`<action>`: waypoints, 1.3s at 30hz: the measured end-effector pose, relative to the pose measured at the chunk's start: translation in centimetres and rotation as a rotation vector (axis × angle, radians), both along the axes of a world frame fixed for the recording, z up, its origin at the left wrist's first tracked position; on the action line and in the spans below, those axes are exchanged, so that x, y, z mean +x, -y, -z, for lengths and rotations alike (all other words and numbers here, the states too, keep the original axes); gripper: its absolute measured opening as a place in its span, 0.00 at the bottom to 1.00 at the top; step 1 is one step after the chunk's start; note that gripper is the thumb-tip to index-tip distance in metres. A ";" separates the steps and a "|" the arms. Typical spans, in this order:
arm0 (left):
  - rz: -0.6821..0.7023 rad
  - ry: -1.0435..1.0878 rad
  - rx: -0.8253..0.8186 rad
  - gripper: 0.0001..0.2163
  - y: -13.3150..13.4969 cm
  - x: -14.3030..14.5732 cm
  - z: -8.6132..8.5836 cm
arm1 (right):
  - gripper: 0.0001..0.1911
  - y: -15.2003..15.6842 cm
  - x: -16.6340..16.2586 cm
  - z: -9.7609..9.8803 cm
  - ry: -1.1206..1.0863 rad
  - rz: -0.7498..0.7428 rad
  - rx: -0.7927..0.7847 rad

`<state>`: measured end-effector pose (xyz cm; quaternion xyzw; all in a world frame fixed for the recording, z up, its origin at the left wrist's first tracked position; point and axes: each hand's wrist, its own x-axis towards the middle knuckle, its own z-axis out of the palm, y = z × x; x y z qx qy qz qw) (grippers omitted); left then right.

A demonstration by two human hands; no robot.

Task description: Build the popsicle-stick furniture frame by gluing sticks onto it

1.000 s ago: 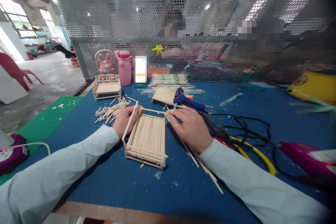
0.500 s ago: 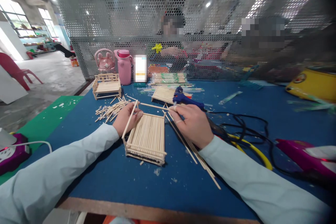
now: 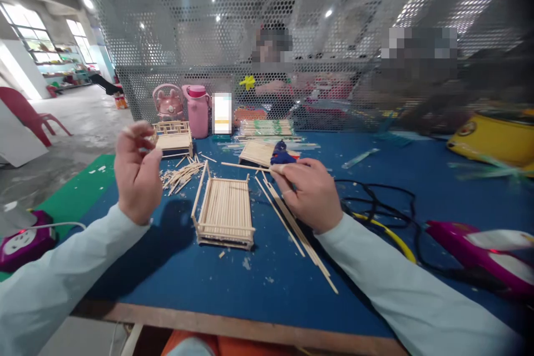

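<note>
A small tray-like frame of wooden sticks [image 3: 225, 208] lies on the blue table mat [image 3: 200, 272] in front of me. My left hand [image 3: 137, 172] is raised off the mat to the left of it, fingers curled loosely with thumb and forefinger close together; whether they hold anything is not clear. My right hand [image 3: 306, 192] rests on the mat right of the frame and pinches a long thin stick [image 3: 244, 166] that points left above the frame's far end. Several long sticks [image 3: 296, 233] lie under that hand.
A blue glue gun [image 3: 281, 154], black and yellow cables [image 3: 387, 217], a heap of short sticks [image 3: 181, 173], a finished stick bench [image 3: 172, 136], pink bottles [image 3: 198, 110] and a perforated metal screen [image 3: 267, 39] with people behind it. Purple power strip [image 3: 23, 242] at left, purple tool [image 3: 479, 250] at right.
My left hand has let go of the frame and risen up and to the left. The right hand still pinches the long stick, which now lies clear of the frame.
</note>
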<state>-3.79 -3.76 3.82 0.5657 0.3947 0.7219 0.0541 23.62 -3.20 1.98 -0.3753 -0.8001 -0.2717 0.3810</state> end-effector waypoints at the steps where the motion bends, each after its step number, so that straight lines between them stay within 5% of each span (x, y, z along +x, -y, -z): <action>1: 0.060 -0.085 0.052 0.16 1.0 0.6 -1.4 | 0.07 0.1 -0.2 -0.1 0.011 -0.006 0.011; 5: 0.103 -0.660 0.005 0.08 3.3 4.3 -5.1 | 0.06 0.6 -0.8 -0.5 0.033 -0.011 0.049; 8: 0.067 -1.108 -0.121 0.10 3.0 6.8 -5.4 | 0.06 0.9 -1.1 -0.7 0.026 -0.038 0.076; 11: 0.124 -1.318 -0.252 0.11 2.0 8.1 -4.6 | 0.07 1.3 -1.3 -0.9 0.027 -0.064 0.071; 17: 0.250 -1.187 -0.345 0.11 0.9 8.7 -3.6 | 0.10 2.1 -1.4 -0.9 0.046 -0.022 -0.017; 26: 0.230 -1.120 -0.397 0.13 1.2 8.8 -3.6 | 0.08 2.5 -1.4 -1.2 0.058 -0.042 -0.079; 30: 0.220 -0.949 -0.282 0.13 4.3 7.6 -4.9 | 0.17 3.8 1.2 -3.1 -0.232 0.089 -0.148; 32: 0.340 -0.844 -0.293 0.15 7.0 7.1 -4.8 | 0.11 4.7 3.2 -3.5 -0.317 0.212 -0.230; 36: 0.693 -0.816 -0.533 0.12 11.1 7.4 -2.3 | 0.12 6.1 6.0 -1.5 0.048 0.370 -0.691; 39: 0.746 -0.811 -0.593 0.12 11.5 8.3 0.2 | 0.12 6.6 5.9 0.6 0.218 0.494 -0.738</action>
